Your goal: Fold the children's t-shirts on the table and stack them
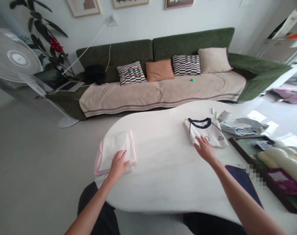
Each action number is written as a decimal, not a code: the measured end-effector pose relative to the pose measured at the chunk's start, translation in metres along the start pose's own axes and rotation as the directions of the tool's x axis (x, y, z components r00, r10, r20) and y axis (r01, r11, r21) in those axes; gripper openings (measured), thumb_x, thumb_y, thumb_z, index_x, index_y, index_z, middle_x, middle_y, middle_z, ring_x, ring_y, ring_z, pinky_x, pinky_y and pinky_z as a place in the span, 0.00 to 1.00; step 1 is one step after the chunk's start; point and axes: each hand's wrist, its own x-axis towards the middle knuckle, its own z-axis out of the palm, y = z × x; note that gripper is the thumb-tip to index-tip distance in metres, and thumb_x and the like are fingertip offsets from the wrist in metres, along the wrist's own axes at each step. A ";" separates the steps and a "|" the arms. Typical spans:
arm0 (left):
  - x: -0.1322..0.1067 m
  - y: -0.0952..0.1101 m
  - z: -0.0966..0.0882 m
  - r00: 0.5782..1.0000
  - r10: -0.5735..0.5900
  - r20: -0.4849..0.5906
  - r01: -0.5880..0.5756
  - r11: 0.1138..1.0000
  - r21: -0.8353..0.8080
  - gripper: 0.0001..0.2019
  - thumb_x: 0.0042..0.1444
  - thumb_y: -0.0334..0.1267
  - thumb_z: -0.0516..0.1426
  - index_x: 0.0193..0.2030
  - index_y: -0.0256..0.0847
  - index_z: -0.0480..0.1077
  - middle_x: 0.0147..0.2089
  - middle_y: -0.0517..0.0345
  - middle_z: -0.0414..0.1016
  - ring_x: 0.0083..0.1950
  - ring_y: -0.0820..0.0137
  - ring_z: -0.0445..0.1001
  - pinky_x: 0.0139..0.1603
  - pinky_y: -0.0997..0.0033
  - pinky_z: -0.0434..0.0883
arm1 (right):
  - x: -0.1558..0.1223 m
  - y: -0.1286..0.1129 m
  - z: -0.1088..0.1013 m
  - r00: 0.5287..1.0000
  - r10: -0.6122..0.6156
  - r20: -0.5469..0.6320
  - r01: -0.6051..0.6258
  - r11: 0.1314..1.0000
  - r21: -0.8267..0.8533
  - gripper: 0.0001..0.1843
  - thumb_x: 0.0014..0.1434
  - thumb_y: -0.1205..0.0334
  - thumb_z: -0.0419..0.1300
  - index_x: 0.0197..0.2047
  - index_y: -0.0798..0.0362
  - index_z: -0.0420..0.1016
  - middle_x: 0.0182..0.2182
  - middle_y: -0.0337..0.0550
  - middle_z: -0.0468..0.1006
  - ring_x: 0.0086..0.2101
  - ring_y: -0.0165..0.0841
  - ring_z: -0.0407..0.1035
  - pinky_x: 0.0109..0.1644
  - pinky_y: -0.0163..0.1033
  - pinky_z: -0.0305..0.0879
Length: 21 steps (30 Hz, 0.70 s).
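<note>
On the left end of the white table (160, 182) lies a flat folded stack of white and pink cloth (116, 143). My left hand (119, 164) is at the stack's near right part, fingers stretched out and apart. Farther right, a folded white T-shirt (213, 132) with a dark collar and a small dark badge lies flat. My right hand (204, 148) is over its near left part, fingers spread. Neither hand grips anything. Whether the palms press on the cloth or hover just above it I cannot tell.
Right of the T-shirt lie a crumpled plastic bag (243, 125), a dark-rimmed tray (246, 153) of mixed items and a dark blue flat item (245, 184). Beyond the table stands a green sofa (126, 52) with several cushions. A white fan (18, 58) stands at the left.
</note>
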 end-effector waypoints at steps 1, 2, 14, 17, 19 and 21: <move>-0.006 -0.016 -0.007 1.000 0.002 0.023 -0.004 0.998 0.071 0.21 0.50 0.35 0.55 0.53 0.38 0.64 0.55 0.45 0.62 0.57 0.56 0.59 0.56 0.54 0.60 | -0.015 -0.023 -0.001 0.998 -0.054 -0.014 0.055 0.997 0.062 0.23 0.59 0.56 0.44 0.55 0.55 0.62 0.54 0.58 0.62 0.56 0.48 0.53 0.53 0.58 0.55; -0.011 -0.028 -0.011 0.999 0.014 0.048 -0.019 0.993 0.113 0.21 0.50 0.37 0.56 0.53 0.39 0.64 0.56 0.46 0.62 0.57 0.56 0.59 0.56 0.55 0.60 | -0.032 -0.046 0.000 0.994 -0.109 -0.012 0.109 0.986 0.130 0.21 0.58 0.57 0.46 0.52 0.56 0.65 0.53 0.58 0.64 0.55 0.46 0.55 0.54 0.54 0.56; 0.020 -0.028 -0.047 0.986 -0.121 -0.116 0.132 0.987 0.092 0.15 0.58 0.38 0.47 0.43 0.34 0.70 0.41 0.47 0.74 0.42 0.65 0.72 0.44 0.68 0.65 | -0.181 -0.203 -0.016 0.961 -0.200 0.191 0.053 0.813 0.580 0.15 0.56 0.63 0.51 0.46 0.53 0.69 0.50 0.54 0.68 0.54 0.38 0.58 0.52 0.44 0.60; 0.021 0.011 -0.069 0.991 0.080 -0.106 -0.063 0.986 0.156 0.14 0.59 0.38 0.46 0.43 0.38 0.70 0.38 0.49 0.75 0.41 0.64 0.72 0.51 0.60 0.59 | -0.180 -0.198 -0.031 0.978 -0.149 0.147 0.035 0.810 0.585 0.15 0.56 0.63 0.50 0.47 0.52 0.68 0.50 0.52 0.68 0.53 0.37 0.60 0.53 0.45 0.59; 0.004 0.049 -0.072 0.964 0.264 -0.011 -0.259 0.952 0.164 0.13 0.59 0.37 0.46 0.42 0.41 0.70 0.39 0.51 0.75 0.42 0.65 0.71 0.58 0.55 0.51 | -0.175 -0.191 -0.039 0.988 -0.104 0.115 0.019 0.820 0.572 0.15 0.57 0.62 0.49 0.47 0.52 0.68 0.50 0.51 0.68 0.53 0.37 0.61 0.54 0.45 0.58; -0.026 0.087 -0.061 0.907 0.394 0.151 -0.410 0.907 0.095 0.13 0.60 0.37 0.45 0.44 0.42 0.69 0.42 0.53 0.75 0.43 0.66 0.71 0.59 0.54 0.49 | -0.172 -0.181 -0.043 0.994 -0.057 0.090 -0.002 0.835 0.551 0.16 0.57 0.61 0.49 0.48 0.52 0.67 0.50 0.51 0.69 0.52 0.37 0.61 0.55 0.45 0.58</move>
